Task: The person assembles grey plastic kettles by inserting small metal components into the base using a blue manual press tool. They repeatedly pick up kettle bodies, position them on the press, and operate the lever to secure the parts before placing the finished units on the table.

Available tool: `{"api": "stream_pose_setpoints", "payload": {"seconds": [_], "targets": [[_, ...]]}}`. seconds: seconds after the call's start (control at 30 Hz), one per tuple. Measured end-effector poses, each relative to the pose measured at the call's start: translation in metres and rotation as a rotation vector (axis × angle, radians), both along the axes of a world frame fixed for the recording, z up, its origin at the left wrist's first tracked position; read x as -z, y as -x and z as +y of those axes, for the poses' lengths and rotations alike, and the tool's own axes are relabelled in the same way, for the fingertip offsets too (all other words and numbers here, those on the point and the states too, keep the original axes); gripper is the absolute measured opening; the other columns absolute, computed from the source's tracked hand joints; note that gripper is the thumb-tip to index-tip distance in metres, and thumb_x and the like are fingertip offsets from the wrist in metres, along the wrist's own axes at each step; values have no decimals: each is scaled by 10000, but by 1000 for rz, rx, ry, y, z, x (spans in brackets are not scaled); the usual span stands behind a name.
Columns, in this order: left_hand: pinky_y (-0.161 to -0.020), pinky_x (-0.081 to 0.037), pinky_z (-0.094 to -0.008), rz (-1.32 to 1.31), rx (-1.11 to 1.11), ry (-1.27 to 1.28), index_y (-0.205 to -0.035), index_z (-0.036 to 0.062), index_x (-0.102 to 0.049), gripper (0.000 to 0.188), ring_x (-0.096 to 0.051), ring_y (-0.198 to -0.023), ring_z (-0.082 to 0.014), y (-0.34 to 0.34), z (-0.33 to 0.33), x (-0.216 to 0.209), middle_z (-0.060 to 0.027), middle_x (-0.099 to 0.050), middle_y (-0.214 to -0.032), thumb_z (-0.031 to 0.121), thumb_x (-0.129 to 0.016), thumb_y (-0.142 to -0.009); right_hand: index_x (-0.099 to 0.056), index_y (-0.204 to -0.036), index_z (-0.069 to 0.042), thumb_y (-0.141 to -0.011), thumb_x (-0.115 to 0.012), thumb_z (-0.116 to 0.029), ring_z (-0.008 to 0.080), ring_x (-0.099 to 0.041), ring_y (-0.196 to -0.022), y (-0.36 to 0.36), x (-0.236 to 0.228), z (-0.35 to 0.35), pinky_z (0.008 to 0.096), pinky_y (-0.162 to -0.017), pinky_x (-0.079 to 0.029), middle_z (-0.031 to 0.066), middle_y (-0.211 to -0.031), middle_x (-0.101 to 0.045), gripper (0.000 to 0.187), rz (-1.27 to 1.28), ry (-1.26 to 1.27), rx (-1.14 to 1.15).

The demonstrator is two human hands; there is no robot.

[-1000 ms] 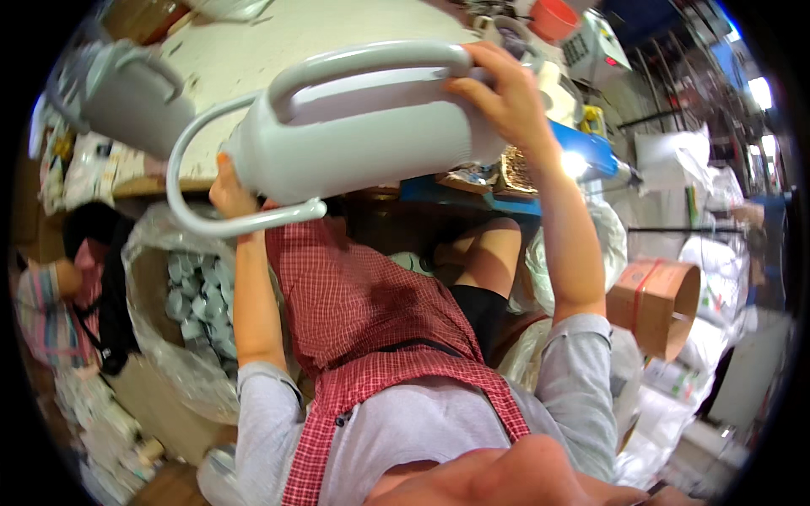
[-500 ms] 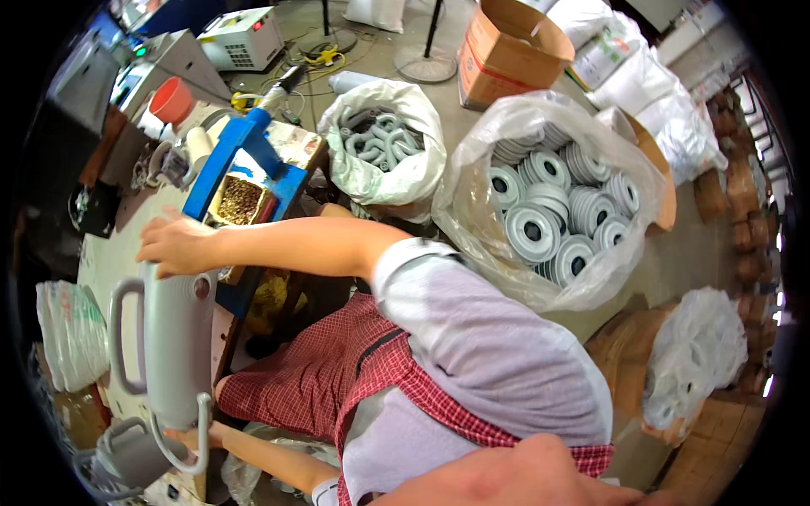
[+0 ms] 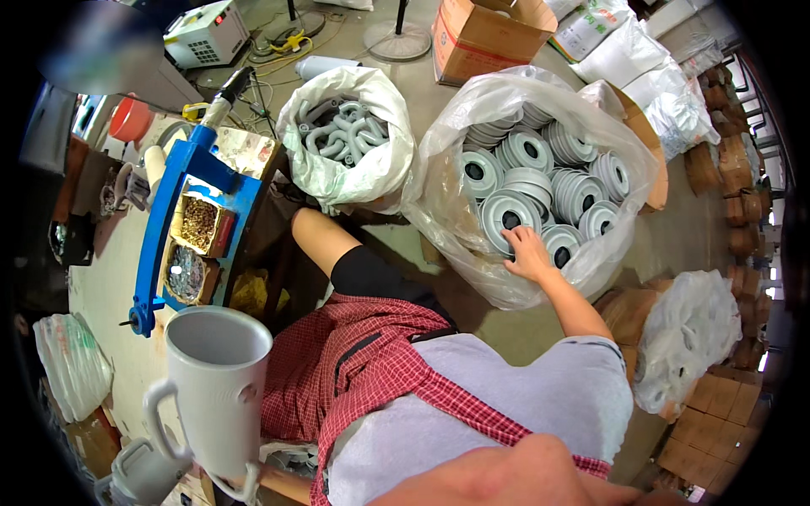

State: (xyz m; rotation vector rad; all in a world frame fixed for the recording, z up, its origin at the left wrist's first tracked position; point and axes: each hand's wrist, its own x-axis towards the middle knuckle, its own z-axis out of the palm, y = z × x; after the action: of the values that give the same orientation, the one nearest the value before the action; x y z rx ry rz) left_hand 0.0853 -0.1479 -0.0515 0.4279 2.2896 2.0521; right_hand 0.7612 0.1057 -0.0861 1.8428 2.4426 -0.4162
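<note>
My right hand [image 3: 528, 255] reaches into a clear plastic bag [image 3: 439, 190] and touches the lower edge of a grey ringed disc [image 3: 507, 218] with a dark centre hole. Its fingers are apart; none is seen closed round the disc. Several like discs fill the bag. At lower left, a tall grey plastic vessel [image 3: 215, 396] stands with its round open mouth toward me. One loop handle is on its side, another near its bottom. My left forearm [image 3: 285, 484] goes in behind its lower end; the vessel hides the hand that holds it up.
A blue metal fixture [image 3: 160, 223] stands on the worktable [image 3: 101, 295], beside boxes of small brass-coloured [image 3: 199, 223] and silvery parts [image 3: 185, 271]. A white sack [image 3: 291, 169] holds curved grey handles. Another grey vessel [image 3: 148, 472] lies lower left. A cardboard box [image 3: 472, 51] stands behind.
My right hand has left the vessel's upper end and swung right to the discs. The vessel has tipped, so its open mouth now shows, and sits lower and further right.
</note>
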Motion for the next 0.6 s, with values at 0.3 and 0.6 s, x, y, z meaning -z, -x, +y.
{"api": "stream_pose_setpoints", "payload": {"seconds": [0.3, 0.6], "targets": [[-797, -507, -317, -97, 251, -187, -1085, 35, -587, 335, -604, -896, -167, -15, 9, 30, -70, -643, -1023, 303, -399, -1016, -573, -1196, -89, -660, -771, -283, 311, -588, -954, 5, -50, 60, 422, -862, -444, 122, -944, -661, 604, -15, -30, 54], [-809, -514, -316, -518, 120, -628, -1138, 39, -571, 379, -612, -918, -190, -53, 7, 3, -77, -639, -1058, 340, -371, -1023, -514, -1267, 43, -902, -543, -474, 319, -572, -984, 305, -117, 71, 382, -880, -435, 193, -1066, -591, 634, 1023, -155, -462]]}}
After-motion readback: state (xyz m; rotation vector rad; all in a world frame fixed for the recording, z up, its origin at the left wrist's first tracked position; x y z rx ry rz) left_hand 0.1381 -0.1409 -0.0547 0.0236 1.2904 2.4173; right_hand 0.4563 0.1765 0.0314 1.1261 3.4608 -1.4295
